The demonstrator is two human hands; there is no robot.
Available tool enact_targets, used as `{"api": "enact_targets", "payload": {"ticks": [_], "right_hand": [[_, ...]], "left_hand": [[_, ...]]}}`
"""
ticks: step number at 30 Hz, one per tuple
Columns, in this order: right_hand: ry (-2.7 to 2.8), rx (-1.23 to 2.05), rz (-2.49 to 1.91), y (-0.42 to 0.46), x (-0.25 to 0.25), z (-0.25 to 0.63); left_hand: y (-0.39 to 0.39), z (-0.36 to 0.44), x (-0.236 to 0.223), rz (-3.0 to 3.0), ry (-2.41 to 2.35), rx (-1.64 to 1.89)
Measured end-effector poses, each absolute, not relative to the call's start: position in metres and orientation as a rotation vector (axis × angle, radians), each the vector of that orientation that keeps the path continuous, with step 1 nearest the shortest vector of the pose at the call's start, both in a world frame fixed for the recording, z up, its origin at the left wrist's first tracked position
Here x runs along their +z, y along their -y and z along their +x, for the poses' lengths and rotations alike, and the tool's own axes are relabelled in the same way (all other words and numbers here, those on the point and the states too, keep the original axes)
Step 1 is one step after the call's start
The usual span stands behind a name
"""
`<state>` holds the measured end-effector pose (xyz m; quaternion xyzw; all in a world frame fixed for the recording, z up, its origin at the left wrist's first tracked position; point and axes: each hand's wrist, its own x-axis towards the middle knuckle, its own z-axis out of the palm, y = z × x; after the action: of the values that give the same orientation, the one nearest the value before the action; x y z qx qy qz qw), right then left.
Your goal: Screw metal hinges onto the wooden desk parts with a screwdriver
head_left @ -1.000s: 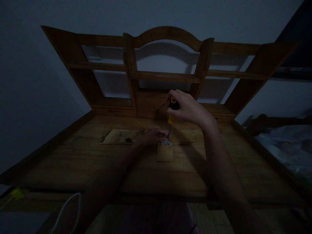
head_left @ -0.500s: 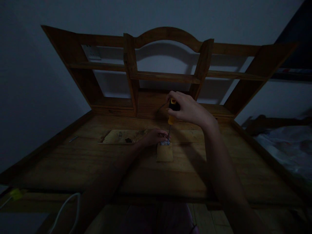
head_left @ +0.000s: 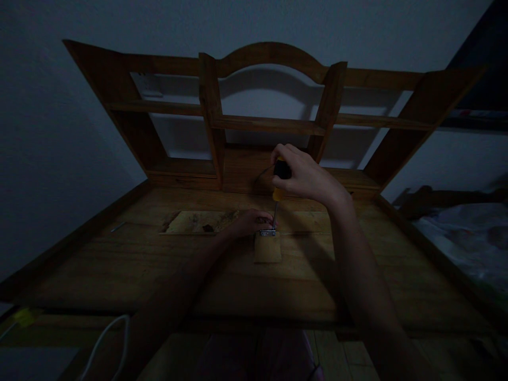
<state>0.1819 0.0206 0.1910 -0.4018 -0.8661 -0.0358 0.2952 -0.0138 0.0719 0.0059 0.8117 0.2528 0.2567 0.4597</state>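
My right hand (head_left: 299, 172) is closed round the black and yellow handle of a screwdriver (head_left: 277, 194), held almost upright. Its metal shaft runs down to a small metal hinge (head_left: 267, 232), which lies at the far edge of a small wooden block (head_left: 267, 250). Beside the shaft, my left hand (head_left: 252, 222) has its fingers bent in close at the hinge. Dim light and the fingers themselves hide what exactly they grip. Under the hinge and behind the block lies a long, thin wooden board (head_left: 305, 222).
All this rests on a wooden desk (head_left: 159, 270) with a shelf hutch (head_left: 268, 125) along its back. The board's left part has dark, rough patches. A small thin metal piece (head_left: 118, 227) lies at the left. A white cable (head_left: 103, 338) loops by the front left edge.
Both hands stay at the hinge. The fingers of my right hand have shifted slightly on the screwdriver's handle, and more of its black part shows. The view has moved a little.
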Motion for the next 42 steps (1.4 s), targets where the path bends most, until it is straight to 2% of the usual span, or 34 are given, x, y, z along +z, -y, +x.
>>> {"api": "enact_targets", "payload": {"ticks": [42], "right_hand": [[2.335,-0.078,-1.071,-0.022,0.189,0.182]], "left_hand": [[-0.08,-0.015,-0.004,2.009,-0.637,0.621]]}}
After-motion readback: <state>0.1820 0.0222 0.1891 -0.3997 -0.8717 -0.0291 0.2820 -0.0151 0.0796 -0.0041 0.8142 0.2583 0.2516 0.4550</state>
